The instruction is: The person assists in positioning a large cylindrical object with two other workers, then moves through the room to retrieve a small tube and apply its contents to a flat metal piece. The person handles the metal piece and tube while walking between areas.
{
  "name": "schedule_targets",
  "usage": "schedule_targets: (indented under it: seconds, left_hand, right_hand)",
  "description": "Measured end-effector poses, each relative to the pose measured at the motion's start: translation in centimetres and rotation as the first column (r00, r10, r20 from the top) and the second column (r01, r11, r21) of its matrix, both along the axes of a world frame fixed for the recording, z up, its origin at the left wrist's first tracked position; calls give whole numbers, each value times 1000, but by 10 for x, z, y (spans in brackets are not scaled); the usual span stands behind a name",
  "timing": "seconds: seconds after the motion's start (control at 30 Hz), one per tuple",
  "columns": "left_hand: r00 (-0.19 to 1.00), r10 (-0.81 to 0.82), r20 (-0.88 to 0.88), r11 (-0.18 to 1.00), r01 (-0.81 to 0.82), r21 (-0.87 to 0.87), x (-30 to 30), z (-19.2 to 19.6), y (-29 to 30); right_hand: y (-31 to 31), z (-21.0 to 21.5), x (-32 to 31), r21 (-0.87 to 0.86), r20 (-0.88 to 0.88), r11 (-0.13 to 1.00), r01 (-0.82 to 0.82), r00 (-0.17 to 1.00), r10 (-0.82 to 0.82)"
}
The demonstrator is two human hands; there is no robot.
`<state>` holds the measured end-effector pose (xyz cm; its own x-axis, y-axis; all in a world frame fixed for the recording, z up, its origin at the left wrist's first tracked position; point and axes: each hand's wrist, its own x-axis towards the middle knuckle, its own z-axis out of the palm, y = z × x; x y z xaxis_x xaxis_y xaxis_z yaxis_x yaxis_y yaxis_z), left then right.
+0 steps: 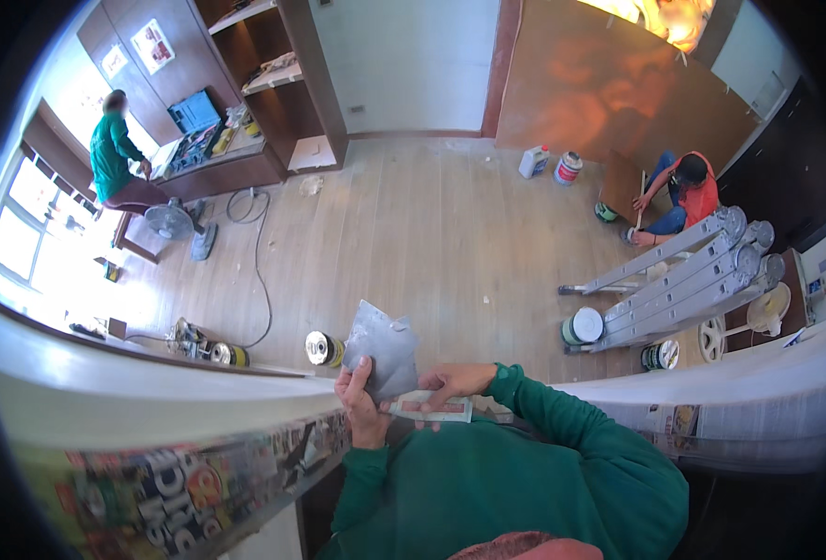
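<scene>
My left hand is closed on a thin grey metal plate, its thumb lying over the face. The plate has an uneven edge and tilts upward in front of my chest. Just to the right, my right hand is closed on a flat pale strip with a reddish band. This strip lies low against my green sleeved top, its left end close to my left hand. Whether it is a scraper or a packet cannot be made out. Some of the right fingers are hidden behind it.
Below stand a paint can, a lidded tub and a folded aluminium ladder. One person works by a bench at the left; another crouches at the right. A fan and a cable are on the left side.
</scene>
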<state>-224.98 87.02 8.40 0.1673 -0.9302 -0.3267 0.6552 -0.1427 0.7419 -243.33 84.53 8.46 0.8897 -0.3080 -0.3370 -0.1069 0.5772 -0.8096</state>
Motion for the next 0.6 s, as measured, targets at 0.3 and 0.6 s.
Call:
schedule_targets:
  seconds: [0.3, 0.6]
  left_hand:
    - [952, 294, 80, 956, -293, -26, 15, 31, -96]
    - [938, 330, 106, 938, -313, -149, 11, 33, -178]
  right_hand:
    - [-86, -13, 32, -884, 86, 402, 240, 928, -364]
    - [-202, -31, 29, -231, 91, 970, 68, 995, -48]
